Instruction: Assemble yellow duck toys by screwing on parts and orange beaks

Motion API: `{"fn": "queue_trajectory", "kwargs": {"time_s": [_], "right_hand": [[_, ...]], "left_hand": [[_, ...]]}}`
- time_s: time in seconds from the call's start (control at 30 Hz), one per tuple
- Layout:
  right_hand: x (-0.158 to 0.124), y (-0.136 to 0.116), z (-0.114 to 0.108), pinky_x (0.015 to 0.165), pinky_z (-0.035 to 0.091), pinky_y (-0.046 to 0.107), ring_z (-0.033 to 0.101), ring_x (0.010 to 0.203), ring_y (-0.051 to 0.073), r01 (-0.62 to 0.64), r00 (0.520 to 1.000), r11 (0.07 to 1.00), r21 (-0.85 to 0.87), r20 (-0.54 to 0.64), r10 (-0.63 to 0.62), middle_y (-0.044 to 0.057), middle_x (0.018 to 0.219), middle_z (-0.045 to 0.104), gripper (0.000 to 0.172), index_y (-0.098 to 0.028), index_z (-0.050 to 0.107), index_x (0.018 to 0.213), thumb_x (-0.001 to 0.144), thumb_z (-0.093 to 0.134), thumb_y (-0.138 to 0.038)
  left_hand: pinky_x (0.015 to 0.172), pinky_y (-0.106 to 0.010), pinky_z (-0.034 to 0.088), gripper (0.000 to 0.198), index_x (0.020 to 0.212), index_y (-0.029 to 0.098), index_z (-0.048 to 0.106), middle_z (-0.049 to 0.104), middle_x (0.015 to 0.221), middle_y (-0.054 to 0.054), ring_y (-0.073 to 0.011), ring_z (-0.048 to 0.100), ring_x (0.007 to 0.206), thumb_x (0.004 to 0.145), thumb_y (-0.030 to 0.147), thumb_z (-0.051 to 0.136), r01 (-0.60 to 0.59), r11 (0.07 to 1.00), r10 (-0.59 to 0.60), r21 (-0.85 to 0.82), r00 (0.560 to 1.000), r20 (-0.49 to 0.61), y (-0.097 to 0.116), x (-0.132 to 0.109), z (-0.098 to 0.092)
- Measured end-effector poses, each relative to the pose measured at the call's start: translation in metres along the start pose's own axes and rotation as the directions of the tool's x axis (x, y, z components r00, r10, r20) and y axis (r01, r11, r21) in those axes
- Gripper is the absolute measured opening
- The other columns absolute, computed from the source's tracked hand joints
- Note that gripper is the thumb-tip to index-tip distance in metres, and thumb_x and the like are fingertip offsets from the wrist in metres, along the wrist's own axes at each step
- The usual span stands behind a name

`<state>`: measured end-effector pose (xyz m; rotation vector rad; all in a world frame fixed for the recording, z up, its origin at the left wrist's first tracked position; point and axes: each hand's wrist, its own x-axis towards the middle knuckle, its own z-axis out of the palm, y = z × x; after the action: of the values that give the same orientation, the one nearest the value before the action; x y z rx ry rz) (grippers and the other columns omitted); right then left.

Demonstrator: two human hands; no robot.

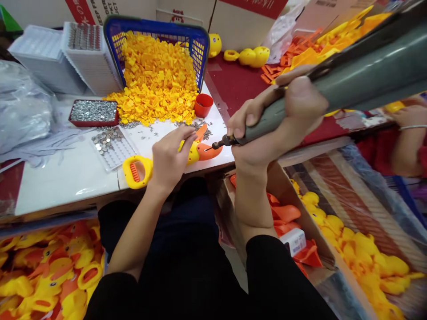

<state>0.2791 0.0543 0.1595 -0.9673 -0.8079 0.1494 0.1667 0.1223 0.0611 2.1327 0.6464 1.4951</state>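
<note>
My left hand [174,153] is closed on a yellow plastic duck toy [137,172] lying on the white worktop. The toy has a loop handle at its left end and an orange beak [208,152] at its right, its two halves apart. My fingers cover the toy's middle. My right hand [276,111] is wrapped around a grey power screwdriver [360,73], held slanted with its body toward the upper right. The screwdriver's dark bit points down and left, at the orange beak; I cannot tell whether it touches a screw.
A blue basket [156,24] spills small yellow parts onto the worktop [76,182]. Nearby are a red tray of screws [94,112], a red cup [203,105] and a clear tray of metal discs [110,142]. Boxes of duck parts flank my lap. Another person's arm [412,138] shows right.
</note>
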Motion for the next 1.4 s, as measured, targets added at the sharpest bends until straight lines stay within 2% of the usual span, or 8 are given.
{"fn": "queue_trajectory", "kwargs": {"time_s": [0.07,0.17,0.4,0.53,0.73,0.93,1.13,1.4], "right_hand": [[0.001,0.009,0.005,0.037,0.029,0.028,0.032,0.035,0.011,0.029,0.997,1.0,0.006,-0.077,-0.028,-0.009,0.051,0.033,0.023,-0.03,0.052,0.082,0.092,0.062,-0.05],[0.0,0.02,0.008,0.04,0.03,0.031,0.031,0.036,0.011,0.002,0.999,0.999,-0.051,-0.043,-0.004,-0.008,0.053,0.033,0.032,-0.03,0.051,0.082,0.09,0.063,-0.059],[0.002,0.039,0.003,0.042,0.037,0.036,0.037,0.039,0.015,-0.162,0.986,0.983,-0.083,-0.049,0.159,-0.007,0.053,0.036,0.045,-0.031,0.054,0.083,0.079,0.066,-0.075],[0.004,0.044,0.003,0.043,0.038,0.036,0.039,0.039,0.015,-0.12,0.992,0.983,-0.137,0.008,0.122,-0.006,0.054,0.036,0.044,-0.032,0.056,0.085,0.083,0.061,-0.076],[0.003,0.039,0.007,0.039,0.031,0.032,0.032,0.034,0.013,-0.06,0.998,0.998,-0.029,-0.038,0.059,-0.008,0.05,0.035,0.037,-0.031,0.056,0.079,0.092,0.061,-0.065],[0.001,0.034,0.01,0.036,0.027,0.03,0.028,0.033,0.011,-0.055,0.996,0.998,0.036,-0.064,0.057,-0.008,0.049,0.037,0.014,-0.03,0.061,0.077,0.086,0.069,-0.037],[0.002,0.047,-0.004,0.043,0.038,0.035,0.044,0.041,0.016,-0.154,0.977,0.983,-0.104,0.133,0.167,-0.005,0.054,0.042,0.037,-0.032,0.061,0.085,0.082,0.065,-0.069],[-0.005,0.042,0.002,0.045,0.038,0.037,0.043,0.044,0.016,-0.149,0.989,0.988,-0.03,0.018,0.149,-0.004,0.051,0.042,0.031,-0.037,0.064,0.082,0.077,0.073,-0.066]], "left_hand": [[0.079,-0.025,0.06,0.01,0.099,0.022,0.076,0.082,0.094,-0.001,-0.0165,0.079,0.086,0.097,0.02,0.067,0.031,0.999,-0.034,0.034,0.996,0.082,-0.007,0.003,0.014],[0.072,-0.025,0.056,0.012,0.098,0.024,0.078,0.082,0.092,-0.001,-0.0176,0.079,0.082,0.097,0.019,0.066,0.057,0.993,-0.072,0.101,0.987,0.142,-0.013,-0.001,0.024],[0.068,-0.027,0.055,0.016,0.099,0.028,0.081,0.084,0.095,0.0,-0.0186,0.079,0.079,0.094,0.019,0.069,0.101,0.991,-0.112,0.086,0.985,0.129,-0.015,-0.001,0.023],[0.065,-0.026,0.053,0.017,0.101,0.029,0.081,0.084,0.097,0.001,-0.0184,0.079,0.08,0.095,0.019,0.068,0.086,0.99,-0.103,0.115,0.983,0.149,-0.013,-0.001,0.023],[0.065,-0.026,0.049,0.018,0.095,0.025,0.079,0.083,0.097,-0.002,-0.0182,0.077,0.081,0.099,0.022,0.062,0.05,0.986,-0.075,0.156,0.985,0.158,-0.008,-0.007,0.024],[0.063,-0.026,0.047,0.021,0.092,0.025,0.078,0.082,0.089,-0.001,-0.0168,0.075,0.076,0.1,0.02,0.059,0.047,0.979,-0.079,0.201,0.985,0.155,-0.003,-0.008,0.026],[0.062,-0.027,0.046,0.022,0.091,0.025,0.078,0.081,0.087,-0.002,-0.0178,0.074,0.074,0.1,0.021,0.058,0.052,0.977,-0.084,0.209,0.986,0.146,-0.003,-0.008,0.027],[0.061,-0.028,0.044,0.023,0.09,0.024,0.077,0.081,0.088,-0.002,-0.0179,0.072,0.075,0.1,0.019,0.056,0.015,0.969,-0.048,0.248,0.991,0.128,-0.002,-0.011,0.028]]}}
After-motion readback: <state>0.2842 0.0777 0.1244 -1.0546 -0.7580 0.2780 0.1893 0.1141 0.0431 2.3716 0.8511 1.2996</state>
